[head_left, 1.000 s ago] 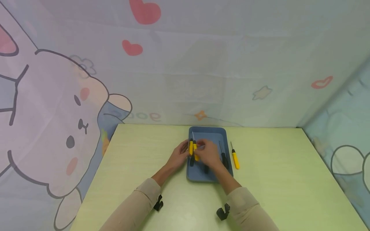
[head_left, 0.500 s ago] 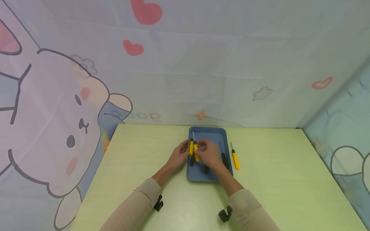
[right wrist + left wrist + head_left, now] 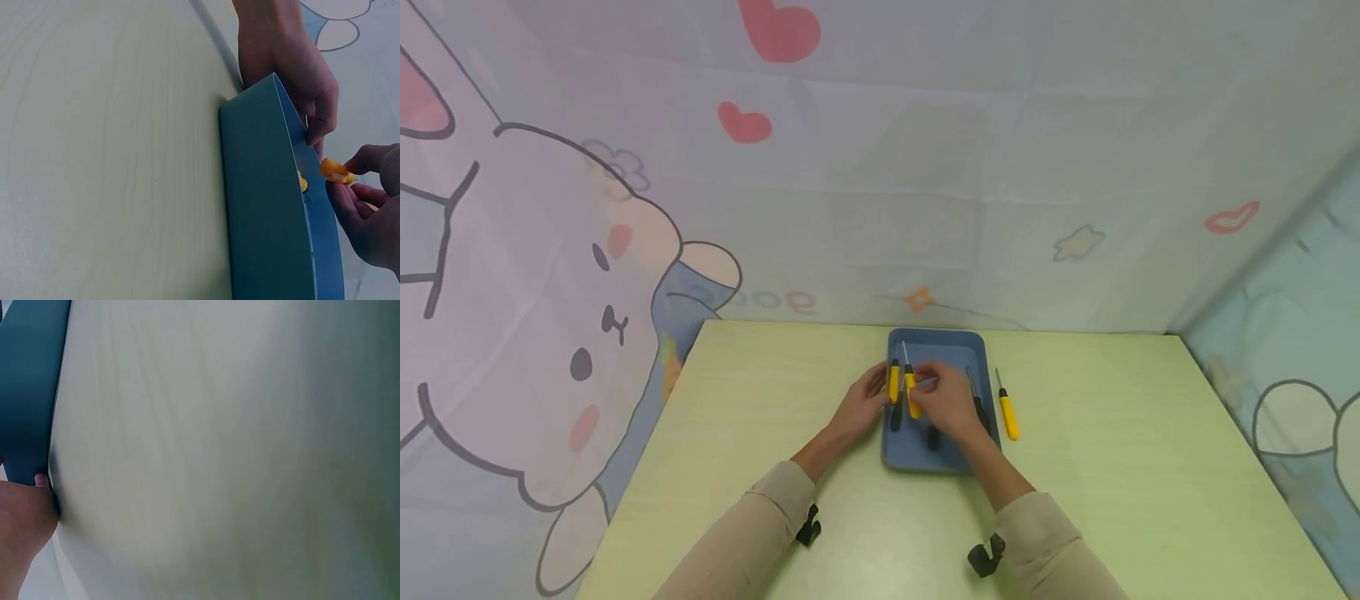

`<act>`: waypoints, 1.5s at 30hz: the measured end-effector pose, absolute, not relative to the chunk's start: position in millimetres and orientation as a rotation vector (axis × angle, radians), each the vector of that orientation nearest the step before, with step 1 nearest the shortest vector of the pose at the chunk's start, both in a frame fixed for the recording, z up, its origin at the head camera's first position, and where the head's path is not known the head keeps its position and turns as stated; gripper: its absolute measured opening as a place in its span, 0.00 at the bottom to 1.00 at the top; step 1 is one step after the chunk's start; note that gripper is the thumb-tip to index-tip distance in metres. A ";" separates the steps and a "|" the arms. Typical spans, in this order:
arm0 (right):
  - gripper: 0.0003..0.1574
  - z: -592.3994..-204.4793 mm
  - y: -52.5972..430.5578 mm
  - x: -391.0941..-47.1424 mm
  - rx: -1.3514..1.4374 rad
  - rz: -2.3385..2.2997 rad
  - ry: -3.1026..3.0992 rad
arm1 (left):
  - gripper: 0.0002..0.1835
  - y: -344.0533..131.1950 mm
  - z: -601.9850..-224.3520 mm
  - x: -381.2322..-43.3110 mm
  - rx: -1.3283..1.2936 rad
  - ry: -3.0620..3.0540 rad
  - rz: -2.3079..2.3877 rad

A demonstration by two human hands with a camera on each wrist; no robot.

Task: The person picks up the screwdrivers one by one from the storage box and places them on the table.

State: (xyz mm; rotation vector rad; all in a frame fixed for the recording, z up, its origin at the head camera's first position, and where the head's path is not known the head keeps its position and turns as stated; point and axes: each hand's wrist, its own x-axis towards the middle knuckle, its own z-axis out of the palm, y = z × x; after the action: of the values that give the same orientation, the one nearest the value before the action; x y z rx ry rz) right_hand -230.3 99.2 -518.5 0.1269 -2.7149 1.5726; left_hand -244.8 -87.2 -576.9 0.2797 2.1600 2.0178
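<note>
My right hand [image 3: 949,402] pinches yellow screwdriver [image 3: 911,379]; left hand [image 3: 859,405] grips tray [image 3: 912,455], far edge of desk [image 3: 1112,433]. Likely light, stiff; hold by handle [image 3: 336,169].

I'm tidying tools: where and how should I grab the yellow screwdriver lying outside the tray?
Probably by its thick yellow handle, from the right: that end faces the person, the shaft is thin, and the tray sits close on the left.

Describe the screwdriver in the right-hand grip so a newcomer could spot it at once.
On the pale table, find the blue rectangular tray. In the head view, over its left half, a yellow-handled screwdriver shows just right of another yellow one. Unlike that neighbour, it is pinched in the right-hand grip.
</note>
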 end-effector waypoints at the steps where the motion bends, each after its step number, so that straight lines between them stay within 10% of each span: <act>1: 0.23 -518.7 98.9 -230.0 0.135 1.571 -2.712 | 0.36 -87.4 -577.0 -244.8 0.278 2.158 2.020; 45: 0.24 -522.9 145.6 -229.5 0.050 1.491 -2.687 | 0.39 -88.3 -573.9 -244.5 0.287 2.099 2.056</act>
State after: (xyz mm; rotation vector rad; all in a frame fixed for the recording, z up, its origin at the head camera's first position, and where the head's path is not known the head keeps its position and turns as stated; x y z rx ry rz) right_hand -229.5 145.6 -522.9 0.0502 -2.6869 1.4909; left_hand -244.5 -88.3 -573.9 0.2872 2.0989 2.0564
